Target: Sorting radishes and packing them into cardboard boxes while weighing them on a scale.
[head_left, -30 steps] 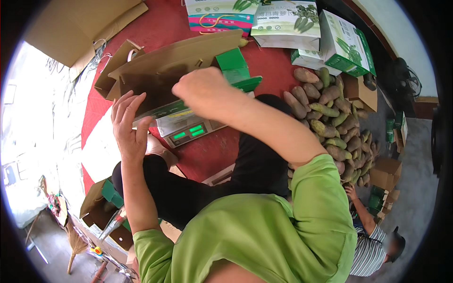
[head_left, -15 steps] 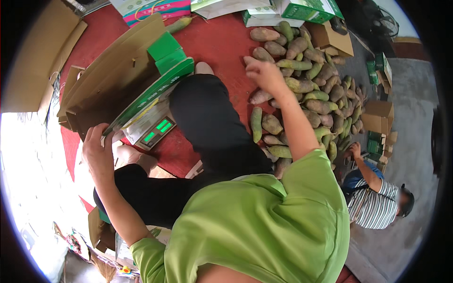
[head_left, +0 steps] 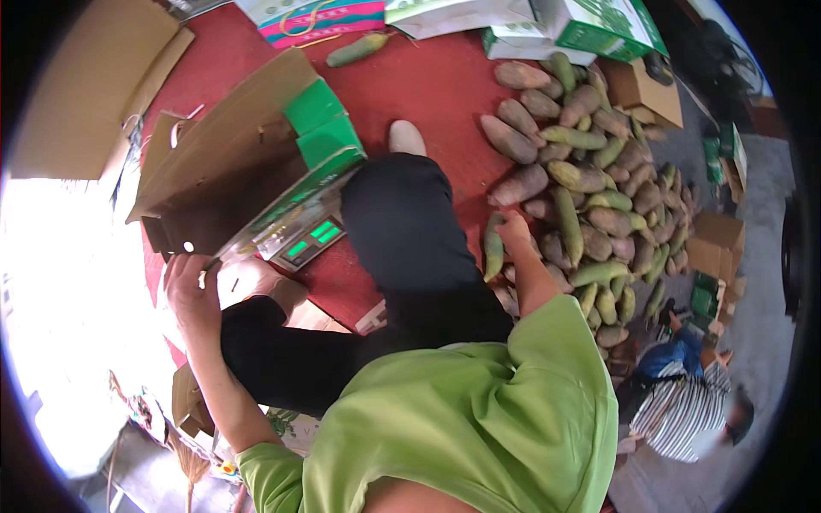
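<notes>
My left hand [head_left: 190, 291] pinches the near corner of an open cardboard carton [head_left: 227, 162], brown inside and green outside. The carton leans on its side, its inside facing left. Beside it a scale [head_left: 306, 244] with a lit green display shows partly from under the carton. At the near left edge of the heap, my right hand [head_left: 516, 235] is closed on the upper end of a long green radish [head_left: 493, 250]. The heap of radishes [head_left: 611, 222], some green and some reddish-brown with soil, spreads to the right of my knee.
A lone green radish [head_left: 357, 50] lies on the red floor covering [head_left: 428, 85] at the back. White-and-green boxes [head_left: 599, 26] line the far side. A large cardboard piece [head_left: 85, 85] stands at left. A person in a striped shirt [head_left: 680, 415] bends at the lower right beside brown cartons [head_left: 717, 248].
My right hand has come back toward me from over the far part of the heap and closed on the green radish. My left hand stays at the carton's corner. The view has shifted.
</notes>
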A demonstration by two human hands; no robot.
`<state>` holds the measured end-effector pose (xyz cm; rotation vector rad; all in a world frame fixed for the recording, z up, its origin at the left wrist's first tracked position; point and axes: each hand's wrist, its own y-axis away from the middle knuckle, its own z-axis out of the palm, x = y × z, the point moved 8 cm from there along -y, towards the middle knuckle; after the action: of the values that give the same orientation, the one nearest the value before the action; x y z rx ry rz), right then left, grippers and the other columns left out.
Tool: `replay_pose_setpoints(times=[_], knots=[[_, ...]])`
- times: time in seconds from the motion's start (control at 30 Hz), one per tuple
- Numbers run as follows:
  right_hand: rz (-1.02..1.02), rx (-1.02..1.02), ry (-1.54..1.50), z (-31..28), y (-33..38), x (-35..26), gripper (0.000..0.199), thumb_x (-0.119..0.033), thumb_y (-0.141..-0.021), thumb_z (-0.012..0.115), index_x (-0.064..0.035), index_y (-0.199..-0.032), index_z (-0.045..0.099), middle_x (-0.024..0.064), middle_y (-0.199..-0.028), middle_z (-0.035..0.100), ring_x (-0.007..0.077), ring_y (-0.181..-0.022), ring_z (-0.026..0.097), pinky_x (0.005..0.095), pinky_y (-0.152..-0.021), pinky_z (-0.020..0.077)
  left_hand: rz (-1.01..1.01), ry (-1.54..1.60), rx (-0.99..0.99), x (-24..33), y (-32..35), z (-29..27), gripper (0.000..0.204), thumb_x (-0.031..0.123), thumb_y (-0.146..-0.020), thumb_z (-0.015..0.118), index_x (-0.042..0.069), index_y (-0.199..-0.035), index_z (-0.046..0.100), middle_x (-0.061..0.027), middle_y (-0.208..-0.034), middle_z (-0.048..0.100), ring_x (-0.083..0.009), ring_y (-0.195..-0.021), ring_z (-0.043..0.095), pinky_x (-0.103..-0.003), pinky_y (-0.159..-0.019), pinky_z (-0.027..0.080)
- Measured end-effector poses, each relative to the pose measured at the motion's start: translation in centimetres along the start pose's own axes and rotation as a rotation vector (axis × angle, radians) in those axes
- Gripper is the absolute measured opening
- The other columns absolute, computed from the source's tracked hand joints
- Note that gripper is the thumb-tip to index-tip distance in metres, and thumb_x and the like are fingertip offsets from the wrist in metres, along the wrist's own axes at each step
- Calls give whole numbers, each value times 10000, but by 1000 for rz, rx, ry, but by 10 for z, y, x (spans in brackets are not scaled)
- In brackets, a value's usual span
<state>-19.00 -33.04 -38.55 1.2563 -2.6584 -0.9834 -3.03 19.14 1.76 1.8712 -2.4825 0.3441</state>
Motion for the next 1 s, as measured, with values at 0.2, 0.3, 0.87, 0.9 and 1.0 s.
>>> replay_pose_setpoints(times=[0.2, 0.3, 0.87, 0.9, 1.0], knots=[[258, -59, -59, 12, -13, 5, 718, -304, -636, 780, -106, -1257, 479, 146, -1217, 592, 320, -1158, 554, 402, -980, 444, -149, 48, -108, 7, -4, -1, 172, 42, -702, 714, 54, -864, 657, -94, -776, 592, -305, -793, 583, -393, -722, 455], [181, -131, 161, 14, -11, -13, 765, -291, -672, 789, -79, -1310, 423, 138, -1301, 517, 343, -1214, 490, 419, -995, 446, -153, 44, -167, 0, -8, 7, 147, 67, -712, 715, 53, -847, 658, -97, -763, 571, -307, -780, 578, -396, -700, 454], [-451, 32, 59, 93, -54, -14, 543, -179, -679, 756, -106, -1178, 554, 160, -1169, 604, 347, -1098, 566, 419, -919, 463, -235, -11, -18, 2, 3, 11, 96, 158, -779, 683, 66, -787, 656, -81, -753, 576, -295, -748, 595, -402, -660, 474], [-510, 78, 20, 75, -48, -21, 563, -139, -668, 762, -103, -1193, 559, 171, -1158, 604, 349, -1098, 563, 419, -912, 463, -210, -10, -21, 5, 1, 13, 100, 168, -781, 680, 71, -783, 654, -77, -753, 572, -292, -754, 595, -402, -666, 475], [-384, -11, -163, 5, -13, -80, 610, -61, -666, 750, -101, -1240, 547, 173, -1141, 594, 353, -1096, 550, 418, -907, 457, -233, -47, -45, -4, 10, 9, 118, 199, -781, 677, 84, -775, 653, -70, -751, 562, -287, -764, 594, -405, -695, 473]])
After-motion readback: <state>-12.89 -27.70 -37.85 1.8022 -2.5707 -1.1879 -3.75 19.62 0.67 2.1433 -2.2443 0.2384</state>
